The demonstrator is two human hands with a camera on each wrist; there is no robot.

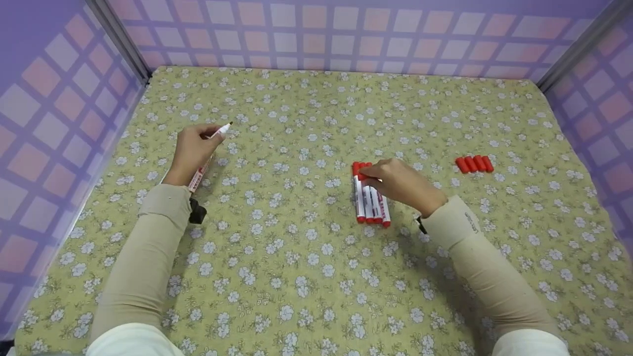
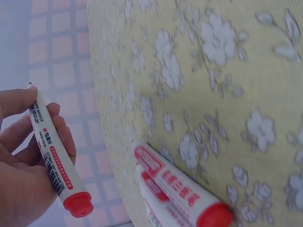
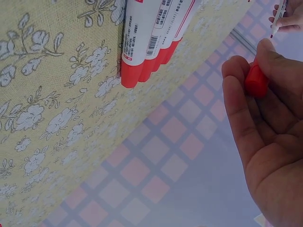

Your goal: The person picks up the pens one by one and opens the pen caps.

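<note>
My left hand [image 1: 198,143] grips an uncapped white marker [image 1: 206,159] with red print, its bare tip pointing up and away over the cloth; the left wrist view shows the same marker [image 2: 51,158] across my fingers, red butt end low. My right hand [image 1: 381,177] hovers at the far end of a row of capped white markers [image 1: 372,205] lying side by side. In the right wrist view my right thumb and fingers pinch a small red cap [image 3: 257,80], with the marker row [image 3: 150,40] just beyond it. Loose red caps [image 1: 474,163] lie in a row to the right.
A yellow-green floral cloth [image 1: 296,257] covers the table. Purple and pink checked walls [image 1: 44,118] close in the left, back and right sides. In the left wrist view two more markers [image 2: 182,189] lie on the cloth.
</note>
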